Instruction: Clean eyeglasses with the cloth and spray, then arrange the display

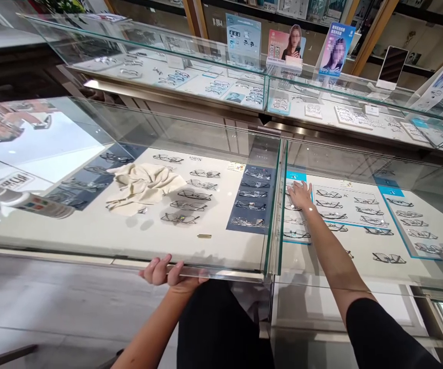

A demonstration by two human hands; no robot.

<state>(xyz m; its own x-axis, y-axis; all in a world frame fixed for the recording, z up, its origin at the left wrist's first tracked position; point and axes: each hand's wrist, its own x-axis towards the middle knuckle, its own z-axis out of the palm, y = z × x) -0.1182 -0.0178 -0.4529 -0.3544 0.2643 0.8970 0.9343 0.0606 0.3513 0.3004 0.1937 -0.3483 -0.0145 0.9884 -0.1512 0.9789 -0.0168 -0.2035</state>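
Note:
My left hand (171, 274) is wrapped around the front lower edge of the glass display case (221, 270), fingertips on top. Stretched into the right-hand section, my right hand (300, 196) has its fingers apart over a blue-edged tray of eyeglasses. Its fingertips are at the upper pairs in that tray; whether they touch a frame I cannot make out. Below the hand lies a dark pair of eyeglasses (297, 234). In the left section, a crumpled cream cloth (144, 187) rests beside several eyeglasses (194, 195).
An upright glass divider (278, 215) separates the two sections. A dark blue tray (236, 218) of eyeglasses lies left of it. A white cylindrical container (40, 204) is at far left. Behind stands another glass case (160, 95) with eyeglasses and advertising cards (336, 48).

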